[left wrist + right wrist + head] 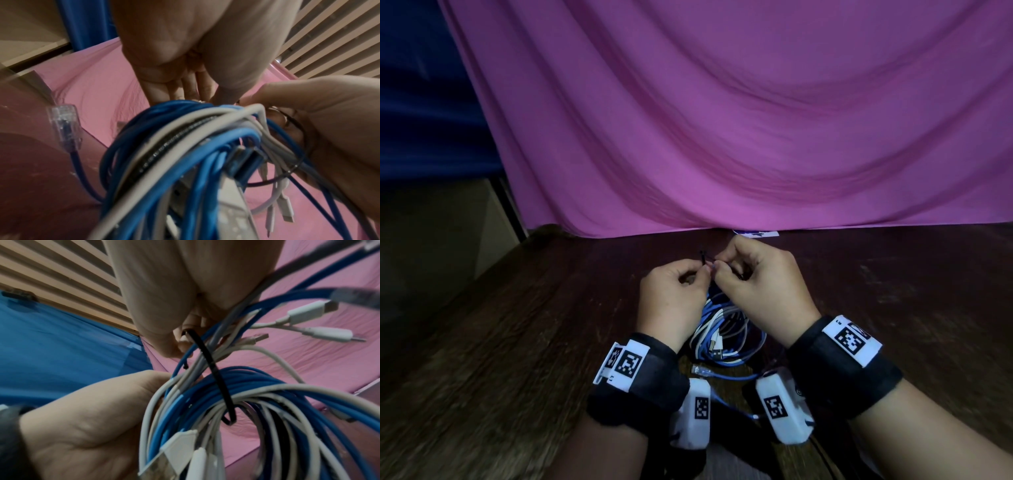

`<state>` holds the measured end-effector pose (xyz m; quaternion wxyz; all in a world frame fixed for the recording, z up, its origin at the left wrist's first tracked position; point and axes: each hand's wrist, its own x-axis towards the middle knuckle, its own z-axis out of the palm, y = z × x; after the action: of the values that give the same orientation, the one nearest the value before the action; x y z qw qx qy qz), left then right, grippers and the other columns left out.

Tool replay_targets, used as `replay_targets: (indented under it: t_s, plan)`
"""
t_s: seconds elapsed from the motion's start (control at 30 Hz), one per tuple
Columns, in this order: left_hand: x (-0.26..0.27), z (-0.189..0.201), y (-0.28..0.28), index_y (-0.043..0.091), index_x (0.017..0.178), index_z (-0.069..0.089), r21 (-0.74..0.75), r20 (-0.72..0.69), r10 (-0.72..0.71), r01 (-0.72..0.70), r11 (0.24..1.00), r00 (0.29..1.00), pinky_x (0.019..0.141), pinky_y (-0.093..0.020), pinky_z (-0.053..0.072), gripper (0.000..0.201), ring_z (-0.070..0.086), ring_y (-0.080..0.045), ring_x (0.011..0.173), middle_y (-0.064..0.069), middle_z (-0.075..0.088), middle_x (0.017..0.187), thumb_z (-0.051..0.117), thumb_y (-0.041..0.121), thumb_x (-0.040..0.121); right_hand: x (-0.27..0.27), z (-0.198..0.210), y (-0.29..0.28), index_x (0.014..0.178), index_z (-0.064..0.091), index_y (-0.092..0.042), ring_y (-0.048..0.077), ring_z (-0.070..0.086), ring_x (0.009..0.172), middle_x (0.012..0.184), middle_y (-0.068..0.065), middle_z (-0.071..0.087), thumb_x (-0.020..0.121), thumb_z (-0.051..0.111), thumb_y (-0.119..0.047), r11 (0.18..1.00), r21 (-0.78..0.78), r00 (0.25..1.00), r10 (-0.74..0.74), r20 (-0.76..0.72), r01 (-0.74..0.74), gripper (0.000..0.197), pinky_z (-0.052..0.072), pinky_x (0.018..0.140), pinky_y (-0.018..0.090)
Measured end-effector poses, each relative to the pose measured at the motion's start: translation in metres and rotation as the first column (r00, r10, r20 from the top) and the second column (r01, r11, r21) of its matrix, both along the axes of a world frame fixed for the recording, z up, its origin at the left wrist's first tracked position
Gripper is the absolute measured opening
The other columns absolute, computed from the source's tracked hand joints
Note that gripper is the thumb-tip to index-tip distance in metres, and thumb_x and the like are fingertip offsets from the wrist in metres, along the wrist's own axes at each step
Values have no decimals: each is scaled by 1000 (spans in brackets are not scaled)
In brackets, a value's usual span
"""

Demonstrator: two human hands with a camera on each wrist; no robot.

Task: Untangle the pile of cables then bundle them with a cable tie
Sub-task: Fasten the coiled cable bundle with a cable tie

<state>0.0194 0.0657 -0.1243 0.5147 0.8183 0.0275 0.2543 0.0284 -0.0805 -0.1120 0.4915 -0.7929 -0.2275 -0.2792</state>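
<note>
Head view, nearest us at 6 o'clock: our 2 wrists, with the coiled cables [726, 337], blue and white, lying between them on the dark wooden table [517, 342]. Bare wood runs wide toward 3 and 9 o'clock; the table's left edge slants near 9. Just beyond, our left hand [674, 291] and right hand [753, 274] pinch the black cable tie [213, 369], looped around the coil. At 12 o'clock hangs a pink cloth [722, 120].

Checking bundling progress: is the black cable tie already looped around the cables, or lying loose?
Looped: the thin black plastic cable tie passes under the coiled blue and white cables, both hands pinching its ends. Whether it is locked, cannot tell.
</note>
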Motion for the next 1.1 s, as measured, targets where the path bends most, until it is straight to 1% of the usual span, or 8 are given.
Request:
replay_targets:
  t_s: [0.17, 0.37, 0.47, 0.67, 0.77, 0.83, 0.97, 1.1]
  plan:
    - [0, 0, -2, 24, 85, 81, 7, 8, -4, 4, 1000, 1000, 56, -9, 44, 10, 65, 1, 67, 9, 74, 71, 73, 26, 89, -2, -1, 2, 72, 55, -20, 10, 41, 49, 52, -4, 49, 81, 70, -22, 997, -75, 1000, -29, 8, 29, 18, 38, 50, 27]
    - [1, -1, -1, 22, 88, 81, 34, 31, -2, 0, 999, 1000, 60, -10, 46, 9, 67, 0, 74, 9, 75, 75, 72, 23, 89, -4, 2, 1, 80, 63, -22, 9, 45, 50, 54, -12, 51, 81, 67, -16, 996, -88, 1000, -14, -7, 14, 7, 34, 50, 17]
    - [2, -3, -1, 25, 90, 81, 45, 28, -3, 2, 999, 1000, 57, -5, 44, 9, 66, 6, 72, 13, 74, 74, 74, 21, 87, -6, 1, 2, 83, 72, -24, 9, 48, 51, 55, -9, 55, 81, 64, -11, 992, -123, 1000, -1, -19, -1, 16, 35, 52, 16]
    - [6, -5, 0, 27, 87, 76, -72, 44, -50, 53, 996, 998, 60, -11, 48, 7, 65, 5, 62, 8, 75, 73, 77, 21, 87, -8, 5, 3, 99, 69, -26, 15, 51, 54, 59, -3, 59, 84, 66, -12, 997, -72, 1000, -14, 2, 15, 20, 40, 53, 23]
    - [6, -6, 0, 27, 93, 74, -87, 60, -72, 77, 993, 996, 62, -12, 50, 13, 69, 0, 66, 10, 75, 76, 76, 16, 87, -8, 4, 3, 91, 72, -23, 6, 53, 55, 59, -20, 58, 84, 66, -13, 995, -95, 999, -30, -29, 27, 14, 35, 53, 12]
    - [6, -6, 0, 30, 93, 72, -83, 64, -94, 99, 992, 994, 62, -14, 51, 19, 69, -1, 66, 10, 75, 76, 74, 11, 88, -7, 3, 3, 85, 72, -23, 3, 54, 55, 58, -24, 57, 83, 65, -14, 993, -114, 997, -40, -63, 33, 12, 35, 54, 10]
    - [4, -5, -1, 27, 92, 75, -39, 83, -120, 124, 992, 989, 63, -20, 53, 18, 69, -5, 66, 6, 75, 77, 73, 10, 89, -3, 2, 2, 81, 67, -23, 10, 51, 53, 54, -7, 55, 87, 65, -23, 990, -106, 994, -97, -58, 90, 6, 37, 52, 21]
    - [2, -4, -4, 25, 96, 78, 4, 105, -186, 187, 982, 977, 71, -21, 58, 16, 72, -5, 76, 11, 76, 81, 73, 11, 90, 1, 1, 0, 95, 64, -26, 9, 58, 67, 73, -7, 66, 92, 66, -24, 995, -52, 994, -85, -70, 82, 5, 45, 63, 25]
